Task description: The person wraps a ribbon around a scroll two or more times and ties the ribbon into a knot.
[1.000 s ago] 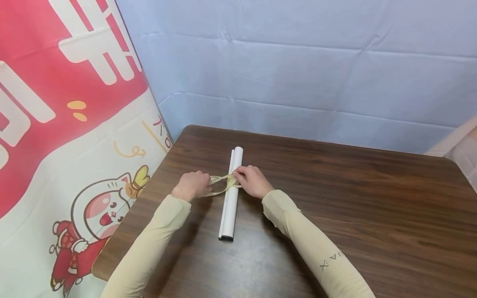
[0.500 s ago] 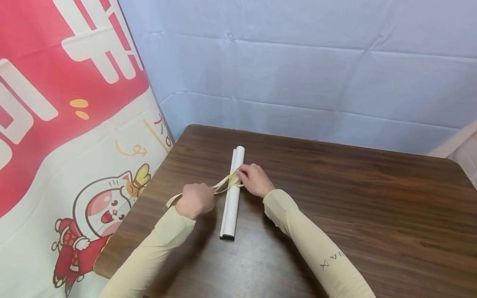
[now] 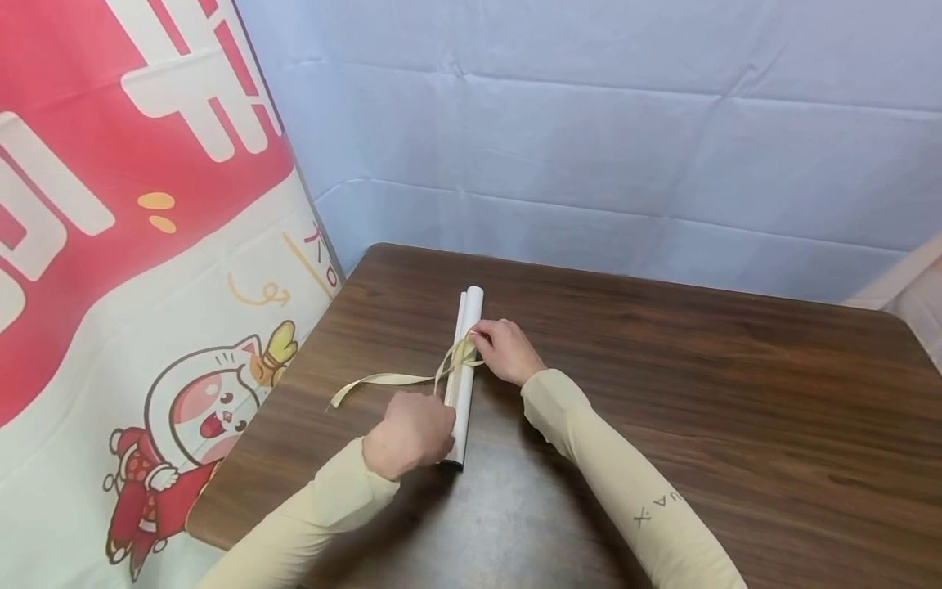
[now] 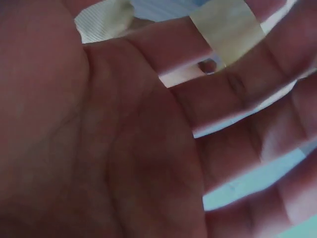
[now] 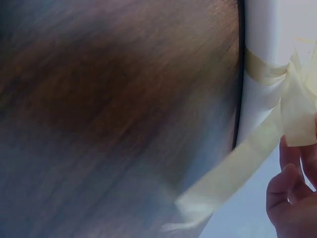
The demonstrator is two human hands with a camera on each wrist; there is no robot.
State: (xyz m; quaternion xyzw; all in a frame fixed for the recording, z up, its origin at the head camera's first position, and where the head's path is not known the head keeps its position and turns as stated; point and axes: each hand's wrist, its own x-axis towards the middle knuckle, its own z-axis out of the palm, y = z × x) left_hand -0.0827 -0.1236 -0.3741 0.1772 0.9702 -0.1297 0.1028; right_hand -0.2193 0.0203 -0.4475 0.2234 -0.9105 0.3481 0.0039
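A long white roll with a narrower white strip along its left side lies lengthwise on the table. Pale yellow ribbon is tied round its middle, one tail trailing left. My right hand pinches ribbon at the knot. The right wrist view shows those fingers beside a ribbon loop, another tail hanging below. My left hand holds a strand running down from the knot, over the roll's near half. In the left wrist view ribbon crosses its fingers; their tips are out of frame.
The dark wood-grain table extends far to the right. A pale blue cloth hangs behind it. On the left stands a red and white printed banner with a cartoon cat, close to the table's edge.
My left hand has moved down and right, toward the roll's near end. One ribbon tail, formerly at that hand, now trails free on the left. The right hand has barely moved.
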